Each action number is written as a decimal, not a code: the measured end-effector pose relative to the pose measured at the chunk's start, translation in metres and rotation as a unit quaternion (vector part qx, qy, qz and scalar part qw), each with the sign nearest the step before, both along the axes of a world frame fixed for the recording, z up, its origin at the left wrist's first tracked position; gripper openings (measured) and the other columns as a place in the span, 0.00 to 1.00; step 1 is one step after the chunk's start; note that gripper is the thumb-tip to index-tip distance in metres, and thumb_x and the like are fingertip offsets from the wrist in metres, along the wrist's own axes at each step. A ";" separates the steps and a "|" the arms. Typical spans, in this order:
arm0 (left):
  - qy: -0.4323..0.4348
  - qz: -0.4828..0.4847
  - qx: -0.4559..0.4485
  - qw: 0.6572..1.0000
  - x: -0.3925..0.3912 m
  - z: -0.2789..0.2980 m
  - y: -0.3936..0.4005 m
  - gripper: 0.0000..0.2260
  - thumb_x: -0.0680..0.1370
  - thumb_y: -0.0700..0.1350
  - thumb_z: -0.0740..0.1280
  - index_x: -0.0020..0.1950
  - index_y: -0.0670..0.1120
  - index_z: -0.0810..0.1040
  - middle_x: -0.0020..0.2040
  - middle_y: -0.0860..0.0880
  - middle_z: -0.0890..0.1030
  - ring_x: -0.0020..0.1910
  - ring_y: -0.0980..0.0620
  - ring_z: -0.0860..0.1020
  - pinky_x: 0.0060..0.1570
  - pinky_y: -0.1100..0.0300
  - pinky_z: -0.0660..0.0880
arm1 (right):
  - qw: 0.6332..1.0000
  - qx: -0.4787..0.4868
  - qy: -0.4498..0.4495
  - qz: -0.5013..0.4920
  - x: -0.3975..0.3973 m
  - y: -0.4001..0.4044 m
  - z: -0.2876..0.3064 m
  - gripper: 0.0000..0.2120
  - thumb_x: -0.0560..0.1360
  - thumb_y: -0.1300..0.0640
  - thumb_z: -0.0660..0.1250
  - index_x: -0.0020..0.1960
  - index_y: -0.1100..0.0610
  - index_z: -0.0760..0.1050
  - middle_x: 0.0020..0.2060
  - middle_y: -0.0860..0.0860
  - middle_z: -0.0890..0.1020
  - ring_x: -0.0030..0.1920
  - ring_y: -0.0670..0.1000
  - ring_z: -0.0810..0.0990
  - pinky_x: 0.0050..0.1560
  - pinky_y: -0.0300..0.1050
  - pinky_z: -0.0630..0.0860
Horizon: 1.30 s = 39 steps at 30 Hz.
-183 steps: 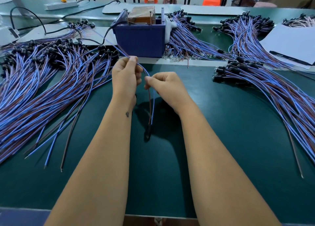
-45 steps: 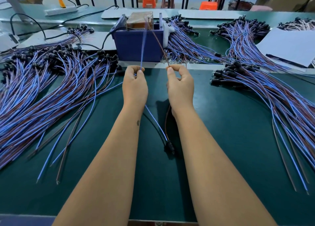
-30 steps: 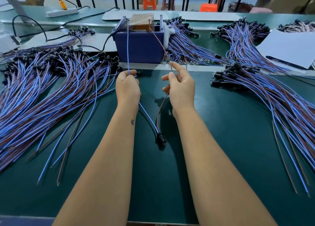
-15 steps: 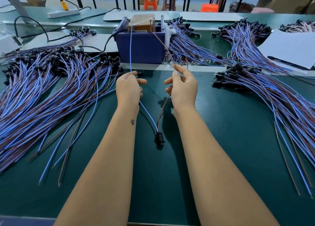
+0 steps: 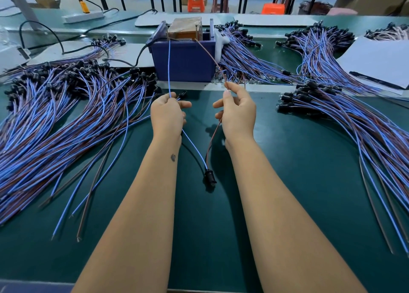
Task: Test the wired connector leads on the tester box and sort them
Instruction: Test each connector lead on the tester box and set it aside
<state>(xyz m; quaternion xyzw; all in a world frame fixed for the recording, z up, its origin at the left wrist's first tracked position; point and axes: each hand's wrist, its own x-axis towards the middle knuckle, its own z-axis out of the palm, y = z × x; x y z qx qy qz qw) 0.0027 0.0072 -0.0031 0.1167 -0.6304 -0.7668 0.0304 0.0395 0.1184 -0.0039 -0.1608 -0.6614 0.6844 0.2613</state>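
Observation:
My left hand pinches the blue wire of one lead, and its free end reaches up to the left post on the blue tester box. My right hand pinches the same lead's brown wire, which runs to the right post on the box. Both wires drop between my wrists to the lead's black connector, lying on the green mat. A wooden block sits on top of the box.
A large pile of blue and brown leads covers the left of the mat. A second pile of leads fans out at the right, with more behind the box. White paper with a black pen lies far right. Black cables run at far left.
The two wire ends have been raised and spread onto the posts of the tester box. In the last half second my hands and the connector have hardly moved.

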 end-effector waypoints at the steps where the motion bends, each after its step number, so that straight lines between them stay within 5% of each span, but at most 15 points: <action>1: 0.000 0.001 -0.002 1.000 0.000 0.000 0.000 0.15 0.79 0.34 0.52 0.61 0.44 0.72 0.34 0.49 0.81 0.21 0.56 0.62 0.21 0.66 0.62 | 1.000 0.001 0.000 0.001 0.000 0.000 0.000 0.12 0.82 0.58 0.59 0.63 0.52 0.76 0.34 0.49 0.79 0.34 0.48 0.75 0.29 0.33 0.71; 30: -0.013 0.017 0.026 0.999 -0.004 -0.001 -0.001 0.18 0.80 0.35 0.53 0.68 0.42 0.70 0.34 0.48 0.81 0.19 0.57 0.61 0.19 0.66 0.60 | 1.000 -0.004 -0.001 -0.005 0.002 0.001 0.000 0.13 0.83 0.57 0.58 0.64 0.51 0.75 0.37 0.51 0.81 0.35 0.48 0.76 0.31 0.33 0.72; 39: -0.006 -0.040 -0.011 0.999 0.000 0.001 0.000 0.10 0.80 0.38 0.56 0.50 0.45 0.77 0.32 0.50 0.83 0.23 0.57 0.73 0.24 0.65 0.70 | 1.000 0.012 0.002 0.014 0.003 -0.001 0.001 0.05 0.82 0.58 0.60 0.52 0.55 0.75 0.34 0.49 0.82 0.31 0.46 0.75 0.30 0.35 0.71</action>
